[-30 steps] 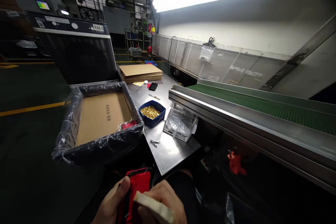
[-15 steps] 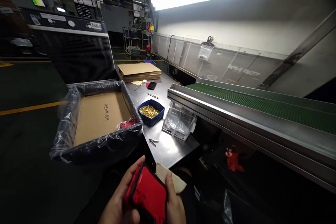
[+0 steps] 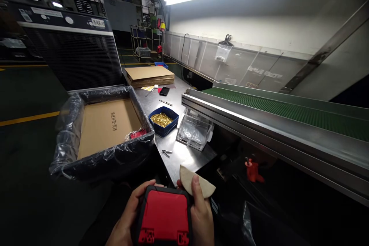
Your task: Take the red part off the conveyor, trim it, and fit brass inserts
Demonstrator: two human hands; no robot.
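A red plastic case with a black border (image 3: pixel 165 213) is held up low in the head view, its flat red face toward me. My left hand (image 3: pixel 129 215) is closed around its left side, the fingers reaching behind the upper edge. Pinched between the thumb and fingers of my right hand (image 3: pixel 200 211) is a pale half-round pad (image 3: pixel 197 182), felt-like in look. That same hand lies against the case's right side; whether it bears any of the weight I cannot tell. The undersides of both hands and the back of the case are hidden.
Left stands a plastic-lined bin (image 3: pixel 103 161) with cardboard and a red piece inside. On the metal table (image 3: pixel 184 161) are a blue tray of small brass parts (image 3: pixel 163 121), nippers (image 3: pixel 166 153), a clear box (image 3: pixel 193 130) and stacked cardboard (image 3: pixel 150 75). A green conveyor (image 3: pixel 259 109) runs right.
The case has turned from a tilt to nearly square toward me. My right hand and the pad have shifted slightly right. The camera view has moved a little.
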